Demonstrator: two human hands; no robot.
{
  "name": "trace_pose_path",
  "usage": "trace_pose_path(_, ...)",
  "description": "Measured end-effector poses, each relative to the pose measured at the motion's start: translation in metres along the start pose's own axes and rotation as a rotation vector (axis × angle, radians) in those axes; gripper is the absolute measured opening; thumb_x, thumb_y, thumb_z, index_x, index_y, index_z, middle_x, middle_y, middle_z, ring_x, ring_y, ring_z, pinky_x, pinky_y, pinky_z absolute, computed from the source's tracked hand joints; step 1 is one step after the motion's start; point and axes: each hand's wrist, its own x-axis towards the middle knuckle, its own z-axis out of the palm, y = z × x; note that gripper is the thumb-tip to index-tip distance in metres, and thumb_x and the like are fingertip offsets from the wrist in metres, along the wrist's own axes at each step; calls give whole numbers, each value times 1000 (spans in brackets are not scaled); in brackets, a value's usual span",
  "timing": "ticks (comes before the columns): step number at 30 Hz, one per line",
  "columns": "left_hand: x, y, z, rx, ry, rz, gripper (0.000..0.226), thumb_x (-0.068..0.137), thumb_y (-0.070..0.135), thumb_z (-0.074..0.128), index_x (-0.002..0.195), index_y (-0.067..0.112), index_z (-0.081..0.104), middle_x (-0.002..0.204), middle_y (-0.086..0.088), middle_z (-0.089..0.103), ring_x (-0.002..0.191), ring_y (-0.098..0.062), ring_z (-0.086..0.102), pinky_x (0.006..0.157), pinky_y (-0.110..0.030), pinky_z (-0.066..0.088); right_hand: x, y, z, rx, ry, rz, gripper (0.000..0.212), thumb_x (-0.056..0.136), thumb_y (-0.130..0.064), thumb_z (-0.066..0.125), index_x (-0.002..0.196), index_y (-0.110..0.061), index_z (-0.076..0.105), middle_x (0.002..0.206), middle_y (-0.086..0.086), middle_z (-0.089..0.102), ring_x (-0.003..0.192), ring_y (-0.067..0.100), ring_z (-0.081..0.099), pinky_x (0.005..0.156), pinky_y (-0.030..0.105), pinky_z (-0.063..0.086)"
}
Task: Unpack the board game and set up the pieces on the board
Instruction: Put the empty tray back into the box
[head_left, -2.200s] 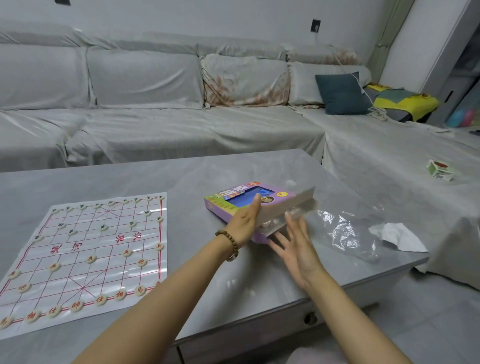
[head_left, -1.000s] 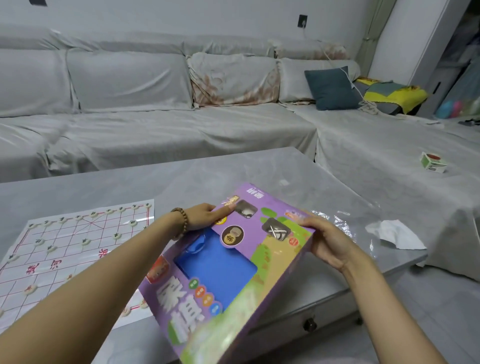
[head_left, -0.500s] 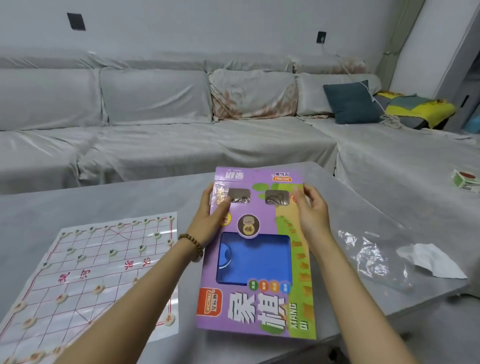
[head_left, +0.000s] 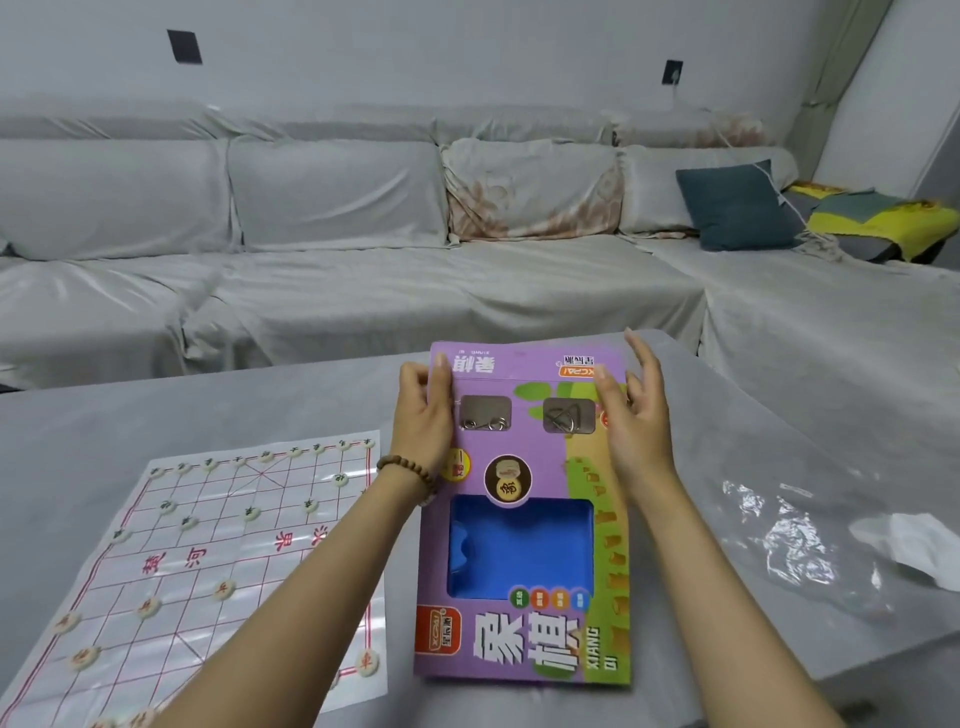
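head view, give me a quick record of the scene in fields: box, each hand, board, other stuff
box: purple, front facing the camera, blue inside its window
left hand: grips the box's top left edge
right hand: fingers straight, at the box's top right edge
board: flat on the table, left of the box, pieces on it
wrap: clear plastic, crumpled, right of the box
paper: white, by the wrap

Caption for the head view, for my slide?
Left hand grips the purple game box, right hand touches its edge; a board with pieces lies alongside on the table.
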Motion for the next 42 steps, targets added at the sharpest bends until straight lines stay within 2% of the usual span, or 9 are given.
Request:
trace_pose_path(3,-2,5,-2,-32,12,27,25,99,36,33,96,12,42,77,6,52,59,5,54,52,-5,41,-4,-7,2,-3,9,-45,18,96,-14,52,105,-28,57,109,8,64,88,12,64,76,32,52)
trace_pose_path(7,-4,10,-6,-78,-14,27,25,100,30,36,118,17,49,91,10,57,73,5,59,55,-5,44,-10,-12,5,-26,78,-84,10,95,-15,54,90,-23,58,89,0,64,70,3,62,60,18,50)
trace_pose_path(12,-3,14,-9,-51,19,-50,17,98,27,41,96,14,51,82,4,56,71,-5,51,61,-18,43,-11,-14,8,-55,86,-23,8,94,-24,56,87,-27,57,99,-3,65,71,5,60,65,24,50)
trace_pose_path(15,-2,14,-9,-42,16,-79,18,97,24,41,86,11,47,75,1,49,67,-9,44,61,-23,38,-11,-18,7,-47,73,16,10,93,-20,57,84,-24,60,79,0,62,66,12,57,59,24,47)
trace_pose_path(20,-4,20,-10,-45,35,-47,17,94,16,43,77,11,46,65,1,42,59,-8,36,54,-21,34,-11,-27,9,-26,86,56,17,89,-11,57,76,-20,64,73,-1,63,63,12,57,57,22,45)
trace_pose_path(25,-7,26,-10,-37,30,-74,15,93,18,45,79,11,46,67,-3,40,61,-12,35,53,-23,32,-14,-34,9,-88,83,92,16,86,-17,60,71,-20,60,60,-9,58,54,8,53,52,20,42)
trace_pose_path(33,-20,31,-10,-101,57,-86,14,93,15,41,81,10,48,73,-5,45,66,-13,41,59,-26,34,-27,-44,12,-43,142,25,13,87,-11,59,75,-14,59,66,-6,57,52,1,53,48,13,42)
trace_pose_path(38,-26,36,-13,-134,49,-59,21,93,10,42,73,16,47,69,3,49,59,-6,43,48,-13,36,-34,-47,11,-25,137,-19,14,88,-11,60,76,-18,58,72,-3,60,58,6,57,50,14,44)
trace_pose_path(42,-27,36,-16,-57,46,-22,23,92,10,41,71,14,45,67,2,45,59,-7,39,51,-17,33,-37,-49,12,-63,161,-59,15,88,-11,60,75,-18,58,72,-4,59,60,6,58,51,16,46)
